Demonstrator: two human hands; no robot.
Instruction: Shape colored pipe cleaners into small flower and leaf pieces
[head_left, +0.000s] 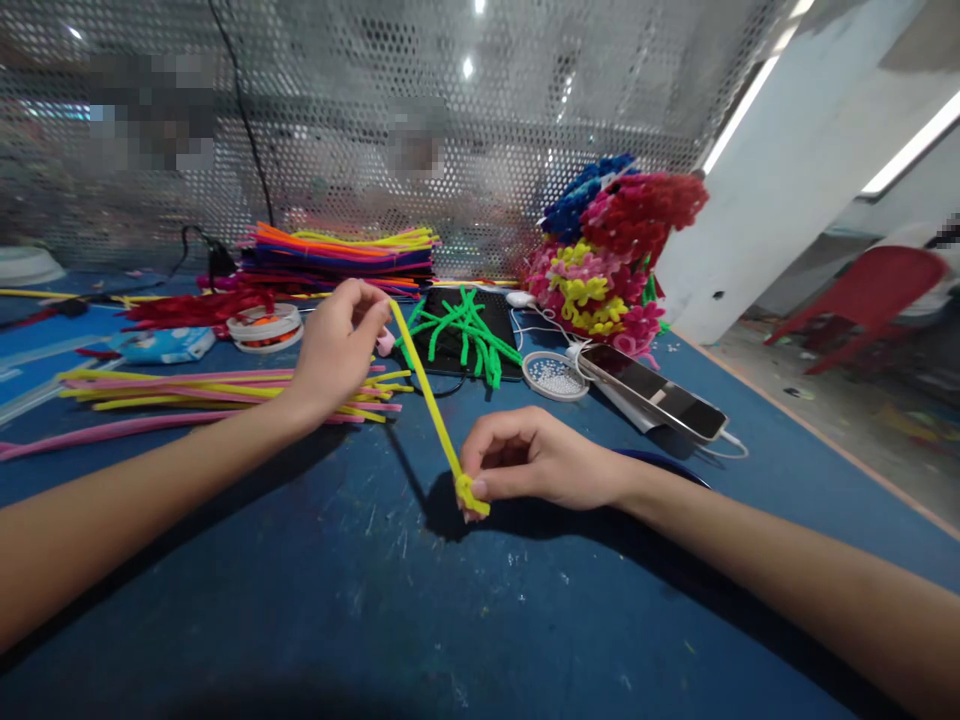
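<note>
A yellow pipe cleaner (426, 385) is stretched between my two hands above the blue table. My left hand (341, 345) pinches its upper end. Lower and to the right, my right hand (536, 458) grips the other end, where the strand is bent into small loops with a short tail sticking out. Behind my left wrist lies a loose bundle of yellow and pink pipe cleaners (187, 388). Several green pipe cleaners (469, 335), bent and joined, rest on a black tray or pad between and beyond my hands.
A shallow dish of white beads (555, 378) stands beside a phone (660, 395) with white cables. Pipe-cleaner flowers (630, 230) are heaped at the back right. Bundled coloured pipe cleaners (337, 262) lie against the perforated metal screen (337, 120). A round container (264, 328) sits at left.
</note>
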